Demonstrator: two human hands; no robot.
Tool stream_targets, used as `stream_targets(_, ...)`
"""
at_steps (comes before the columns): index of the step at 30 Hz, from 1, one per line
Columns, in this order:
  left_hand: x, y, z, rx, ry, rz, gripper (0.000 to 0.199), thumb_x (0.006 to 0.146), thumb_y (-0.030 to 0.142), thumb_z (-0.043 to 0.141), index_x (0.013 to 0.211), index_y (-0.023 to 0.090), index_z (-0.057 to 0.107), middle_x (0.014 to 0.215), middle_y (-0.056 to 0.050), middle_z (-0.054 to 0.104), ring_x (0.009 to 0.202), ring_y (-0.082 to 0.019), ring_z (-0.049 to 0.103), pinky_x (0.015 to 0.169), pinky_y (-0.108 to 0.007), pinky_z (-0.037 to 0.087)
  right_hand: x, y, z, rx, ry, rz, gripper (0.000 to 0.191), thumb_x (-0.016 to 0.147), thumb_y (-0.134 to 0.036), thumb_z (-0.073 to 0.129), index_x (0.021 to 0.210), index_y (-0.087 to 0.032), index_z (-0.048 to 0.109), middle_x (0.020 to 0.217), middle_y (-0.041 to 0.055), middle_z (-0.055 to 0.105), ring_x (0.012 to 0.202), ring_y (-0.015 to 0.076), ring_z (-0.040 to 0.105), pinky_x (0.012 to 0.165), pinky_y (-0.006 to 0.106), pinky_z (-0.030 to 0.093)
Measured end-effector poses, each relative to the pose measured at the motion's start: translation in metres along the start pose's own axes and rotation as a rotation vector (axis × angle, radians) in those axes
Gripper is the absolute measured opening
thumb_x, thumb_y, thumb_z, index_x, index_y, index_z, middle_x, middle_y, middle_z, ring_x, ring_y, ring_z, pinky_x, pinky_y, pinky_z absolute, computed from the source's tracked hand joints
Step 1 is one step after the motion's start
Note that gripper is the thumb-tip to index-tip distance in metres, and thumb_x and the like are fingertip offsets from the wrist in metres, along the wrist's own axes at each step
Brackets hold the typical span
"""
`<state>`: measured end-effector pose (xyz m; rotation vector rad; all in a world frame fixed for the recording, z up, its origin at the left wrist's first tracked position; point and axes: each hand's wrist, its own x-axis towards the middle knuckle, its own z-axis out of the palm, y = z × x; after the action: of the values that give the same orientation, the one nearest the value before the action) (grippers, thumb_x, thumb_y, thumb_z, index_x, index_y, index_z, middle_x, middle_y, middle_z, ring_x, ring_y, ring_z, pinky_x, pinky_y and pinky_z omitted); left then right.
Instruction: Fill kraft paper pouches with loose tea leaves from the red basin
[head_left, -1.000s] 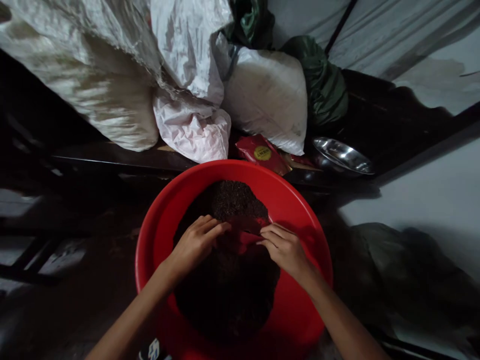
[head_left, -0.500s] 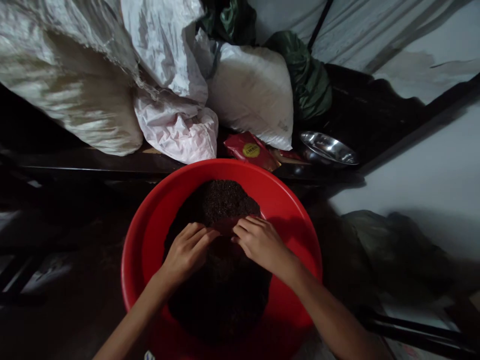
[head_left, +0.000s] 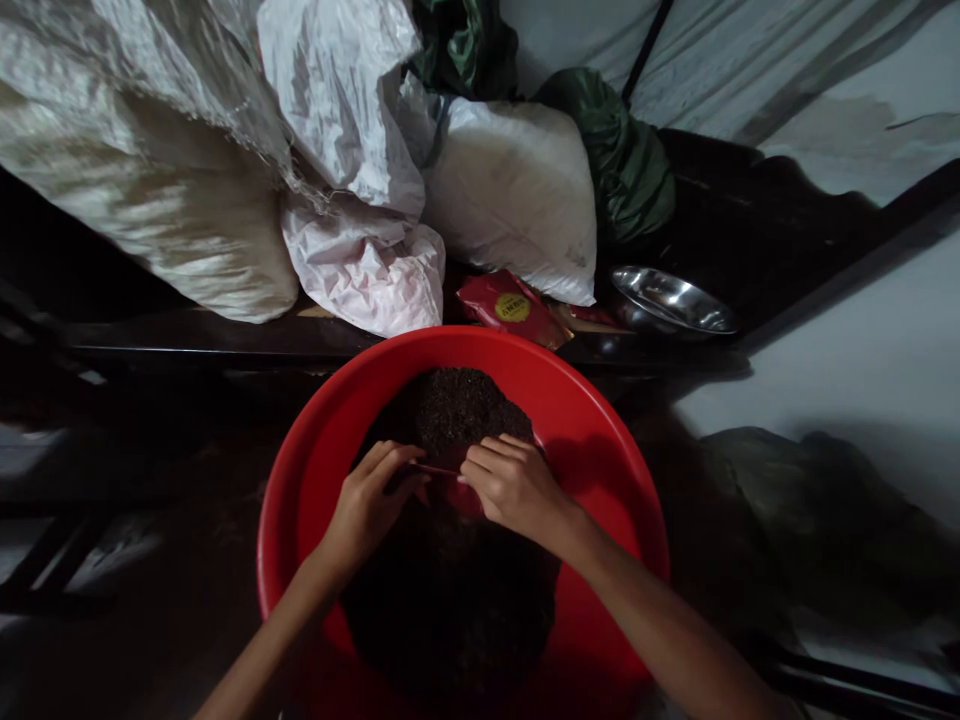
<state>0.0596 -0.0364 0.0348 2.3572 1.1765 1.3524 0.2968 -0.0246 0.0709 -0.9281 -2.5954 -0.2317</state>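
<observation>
Both of my hands are over a large red plastic tub (head_left: 600, 400), pinching the top edge of a small dark red bag (head_left: 442, 472). My left hand (head_left: 375, 492) closes thumb and fingers on the bag's left end. At the other end my right hand (head_left: 510, 485) grips it with bent fingers. The bag's edge stretches as a thin line between them, and its lower part is hard to make out in the shade. Under the hands lies a heap of dark, loose, grainy stuff (head_left: 454, 405), perhaps tea leaves, on the tub's bottom.
Behind the tub, a dark wooden bench (head_left: 180, 338) bears large white woven sacks (head_left: 337, 110), a pink-white bag (head_left: 375, 275) and a green bag (head_left: 626, 165). A red packet with a yellow label (head_left: 511, 306) lies near its edge, beside a shiny metal bowl (head_left: 675, 298).
My left hand has shifted slightly left, and the gap between my hands has widened. The red bag's edge now shows as a taut line. The view has moved a little.
</observation>
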Motion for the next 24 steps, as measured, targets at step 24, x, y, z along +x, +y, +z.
stream_targets(24,0.010,0.002,-0.014,0.171,-0.134,0.296,0.026,0.094,-0.001,0.042,0.096,0.015,0.062,0.086,-0.007,0.066,0.073,-0.019,0.058,0.059,-0.029,0.049,0.027,-0.020,0.002,-0.085,-0.046,-0.162,0.021,0.104,-0.011,0.054,0.085,-0.020,0.059,0.082,0.0019,0.065,0.079,0.0191,0.059,0.073,0.036,0.046)
